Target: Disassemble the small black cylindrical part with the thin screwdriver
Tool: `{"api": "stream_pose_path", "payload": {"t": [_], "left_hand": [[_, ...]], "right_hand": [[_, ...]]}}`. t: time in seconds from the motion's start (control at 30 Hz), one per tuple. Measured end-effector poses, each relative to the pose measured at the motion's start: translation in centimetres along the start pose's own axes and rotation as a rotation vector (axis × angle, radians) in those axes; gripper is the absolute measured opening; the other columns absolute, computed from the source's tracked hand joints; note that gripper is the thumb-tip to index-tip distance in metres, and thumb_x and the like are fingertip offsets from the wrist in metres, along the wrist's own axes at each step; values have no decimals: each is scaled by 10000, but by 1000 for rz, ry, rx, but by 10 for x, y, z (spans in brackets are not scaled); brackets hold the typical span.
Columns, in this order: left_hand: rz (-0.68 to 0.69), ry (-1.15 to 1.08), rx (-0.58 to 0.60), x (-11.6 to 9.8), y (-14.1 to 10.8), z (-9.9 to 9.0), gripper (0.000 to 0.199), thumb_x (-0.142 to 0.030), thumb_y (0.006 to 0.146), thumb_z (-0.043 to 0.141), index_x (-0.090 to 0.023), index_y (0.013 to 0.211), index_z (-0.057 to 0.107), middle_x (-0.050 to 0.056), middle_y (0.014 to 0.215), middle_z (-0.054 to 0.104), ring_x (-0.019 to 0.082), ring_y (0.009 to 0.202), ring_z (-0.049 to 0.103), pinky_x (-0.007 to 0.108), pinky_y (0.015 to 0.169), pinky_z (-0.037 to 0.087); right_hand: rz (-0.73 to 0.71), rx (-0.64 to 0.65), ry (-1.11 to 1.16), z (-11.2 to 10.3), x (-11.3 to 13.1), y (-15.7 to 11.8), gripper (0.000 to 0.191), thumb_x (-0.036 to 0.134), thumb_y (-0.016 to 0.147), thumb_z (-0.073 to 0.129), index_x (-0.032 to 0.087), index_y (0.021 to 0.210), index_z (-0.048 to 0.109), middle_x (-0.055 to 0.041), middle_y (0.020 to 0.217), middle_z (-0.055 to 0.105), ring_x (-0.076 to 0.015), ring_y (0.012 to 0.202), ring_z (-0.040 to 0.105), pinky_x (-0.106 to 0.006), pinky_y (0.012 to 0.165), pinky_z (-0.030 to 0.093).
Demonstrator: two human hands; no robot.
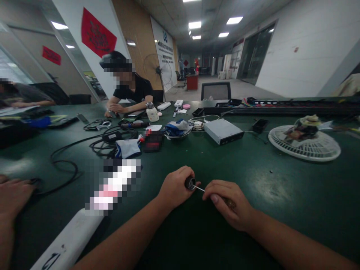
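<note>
My left hand (177, 187) is closed around a small dark cylindrical part (190, 182), its round open end facing right. My right hand (229, 204) grips a screwdriver (200, 188) with a thin metal shaft. Part of its amber-brown handle shows beneath the fingers; the rest is hidden by the palm. The shaft points left, and its tip meets the open end of the dark part. How deep the tip sits inside cannot be made out. Both hands are held just above the green tabletop (239, 168).
A white elongated device (70, 232) lies left of my left forearm. Another person's hand (17, 195) rests at the far left. Beyond are black cables (104, 138), gloves (177, 127), an optical drive (223, 131) and a white fan grille (303, 144). A person (129, 90) sits opposite.
</note>
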State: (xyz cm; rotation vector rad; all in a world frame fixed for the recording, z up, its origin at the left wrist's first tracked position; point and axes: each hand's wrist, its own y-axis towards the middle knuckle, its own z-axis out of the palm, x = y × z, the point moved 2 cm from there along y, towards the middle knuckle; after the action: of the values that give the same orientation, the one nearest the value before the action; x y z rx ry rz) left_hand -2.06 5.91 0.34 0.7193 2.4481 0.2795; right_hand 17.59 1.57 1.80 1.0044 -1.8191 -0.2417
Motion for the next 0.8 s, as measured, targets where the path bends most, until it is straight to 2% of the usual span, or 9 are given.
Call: {"api": "stream_pose_path", "payload": {"t": [0.2, 0.4, 0.63, 0.8], "left_hand": [[0, -20, 18, -1, 0, 2, 210, -306, 832, 695, -208, 798, 513, -13, 783, 583, 145, 680, 546, 263, 595, 377], [-22, -33, -5, 0, 1, 0, 243, -345, 835, 694, -206, 778, 503, -9, 773, 592, 145, 668, 549, 259, 583, 378], [-11, -34, 22, 1, 0, 2, 215, -315, 829, 695, -206, 785, 515, -10, 777, 600, 145, 669, 561, 256, 576, 383], [-24, -38, 17, 1, 0, 2, 192, -284, 821, 692, -206, 792, 518, -12, 777, 597, 144, 669, 559, 257, 581, 379]], "right_hand": [[28, -97, -57, -2, -5, -3, 258, 206, 995, 429, 169, 872, 653, -43, 739, 630, -165, 667, 582, -313, 638, 427], [10, -18, 45, -2, -3, -1, 260, 234, 1005, 422, 175, 964, 671, -71, 832, 668, -191, 766, 621, -334, 709, 468], [44, -120, 1, -3, -7, -3, 334, 238, 1018, 373, 176, 829, 642, -61, 727, 647, -191, 677, 596, -335, 647, 452], [15, -102, 12, -4, -5, -3, 280, 234, 1008, 396, 178, 929, 659, -65, 789, 656, -192, 708, 606, -334, 657, 452]]}}
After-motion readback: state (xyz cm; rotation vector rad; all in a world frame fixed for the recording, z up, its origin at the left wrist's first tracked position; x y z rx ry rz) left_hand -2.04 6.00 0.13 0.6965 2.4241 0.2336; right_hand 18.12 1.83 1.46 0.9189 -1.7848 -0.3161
